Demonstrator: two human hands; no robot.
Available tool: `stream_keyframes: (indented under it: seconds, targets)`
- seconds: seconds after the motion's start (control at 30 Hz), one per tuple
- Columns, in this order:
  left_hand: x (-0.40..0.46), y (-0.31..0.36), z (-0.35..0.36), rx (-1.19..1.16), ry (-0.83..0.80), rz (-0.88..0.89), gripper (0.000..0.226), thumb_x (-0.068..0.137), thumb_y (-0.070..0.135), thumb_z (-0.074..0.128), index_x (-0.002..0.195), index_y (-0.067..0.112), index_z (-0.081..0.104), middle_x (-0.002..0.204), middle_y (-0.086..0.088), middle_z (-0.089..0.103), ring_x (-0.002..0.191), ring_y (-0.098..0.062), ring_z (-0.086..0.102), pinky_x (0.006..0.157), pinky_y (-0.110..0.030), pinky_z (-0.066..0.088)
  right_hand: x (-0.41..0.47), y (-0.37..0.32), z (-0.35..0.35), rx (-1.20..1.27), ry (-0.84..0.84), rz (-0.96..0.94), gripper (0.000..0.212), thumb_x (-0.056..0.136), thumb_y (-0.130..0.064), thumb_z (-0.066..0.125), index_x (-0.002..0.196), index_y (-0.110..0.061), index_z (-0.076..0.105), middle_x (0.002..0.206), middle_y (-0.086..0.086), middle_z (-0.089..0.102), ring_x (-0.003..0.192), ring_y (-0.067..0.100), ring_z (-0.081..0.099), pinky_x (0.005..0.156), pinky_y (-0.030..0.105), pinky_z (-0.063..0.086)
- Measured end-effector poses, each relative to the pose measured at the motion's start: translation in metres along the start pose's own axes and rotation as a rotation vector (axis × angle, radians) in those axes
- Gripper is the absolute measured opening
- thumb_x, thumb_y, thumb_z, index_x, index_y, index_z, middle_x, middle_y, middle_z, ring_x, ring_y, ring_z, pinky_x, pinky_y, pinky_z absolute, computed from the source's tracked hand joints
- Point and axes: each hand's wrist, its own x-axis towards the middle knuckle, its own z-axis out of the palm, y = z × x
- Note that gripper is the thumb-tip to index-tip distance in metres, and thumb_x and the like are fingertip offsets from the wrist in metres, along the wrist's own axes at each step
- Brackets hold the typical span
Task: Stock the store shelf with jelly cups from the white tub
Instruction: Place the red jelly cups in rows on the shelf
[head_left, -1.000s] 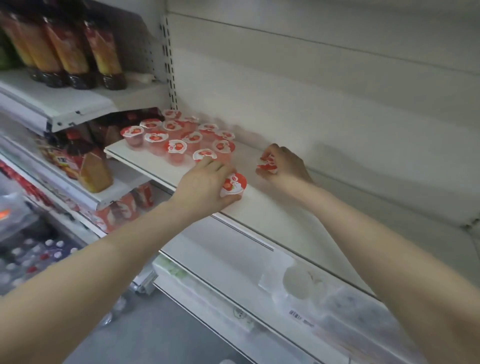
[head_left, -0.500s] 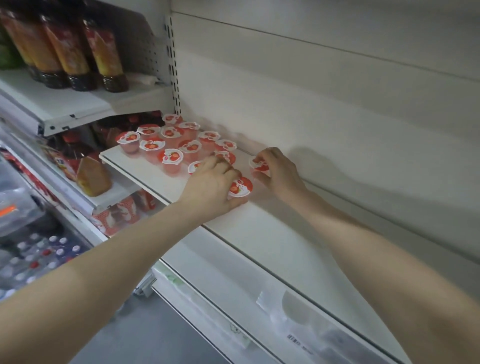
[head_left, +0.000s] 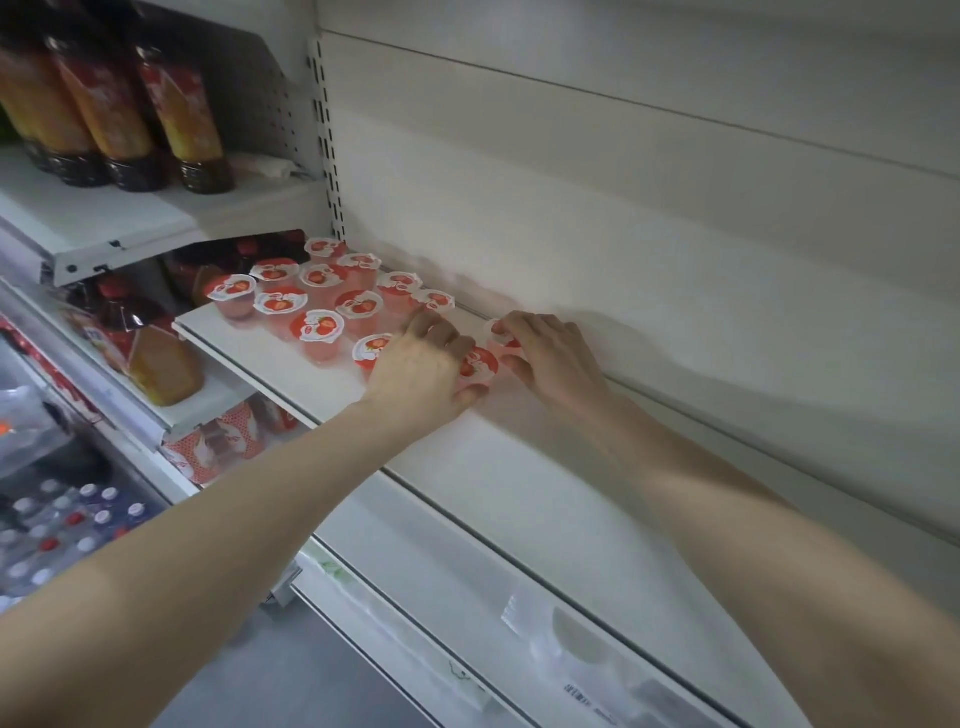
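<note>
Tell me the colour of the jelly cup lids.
Lids are white and red with a strawberry picture; head view shows it.

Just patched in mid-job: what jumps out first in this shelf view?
Both hands are at the white shelf, each gripping a jelly cup: the left hand holds one near the front, the right hand one by the back wall. To their left stands a cluster of red-lidded jelly cups; sauce bottles stand on the shelf above.

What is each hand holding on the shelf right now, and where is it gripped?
Each holds one jelly cup. The left hand grips a cup round its side; the right hand holds another near its rim.
</note>
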Motion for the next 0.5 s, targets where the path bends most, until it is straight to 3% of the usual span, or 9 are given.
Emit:
stream_keyframes:
  seconds: [0.13, 0.33, 0.5]
  targets:
    - [-0.002, 0.000, -0.004, 0.001, -0.030, 0.015, 0.055, 0.067, 0.050, 0.074, 0.102, 0.008, 0.070, 0.094, -0.015, 0.067, 0.094, -0.037, 0.059, 0.087, -0.042, 0.047, -0.002, 0.001, -0.007, -0.069, -0.025, -0.053, 0.039, 0.086, -0.018, 0.062, 0.125, -0.021, 0.056, 0.125, -0.005, 0.060, 0.111, 0.025, 0.057, 0.079, 0.037, 0.041]
    - [-0.006, 0.001, -0.022, -0.006, -0.036, 0.082, 0.059, 0.080, 0.053, 0.063, 0.121, 0.011, 0.059, 0.113, -0.012, 0.061, 0.108, -0.035, 0.053, 0.090, -0.042, 0.044, -0.024, -0.003, -0.042, -0.256, -0.032, -0.074, 0.044, 0.087, -0.018, 0.062, 0.130, -0.013, 0.053, 0.130, 0.008, 0.055, 0.107, 0.032, 0.058, 0.085, 0.041, 0.043]
    - [-0.027, 0.013, -0.040, -0.088, 0.034, 0.182, 0.049, 0.084, 0.043, 0.065, 0.117, 0.007, 0.062, 0.110, -0.015, 0.061, 0.103, -0.035, 0.055, 0.084, -0.043, 0.048, -0.071, -0.017, -0.081, -0.350, -0.032, -0.019, 0.047, 0.088, -0.021, 0.065, 0.131, -0.008, 0.053, 0.129, 0.012, 0.055, 0.105, 0.035, 0.058, 0.087, 0.042, 0.043]
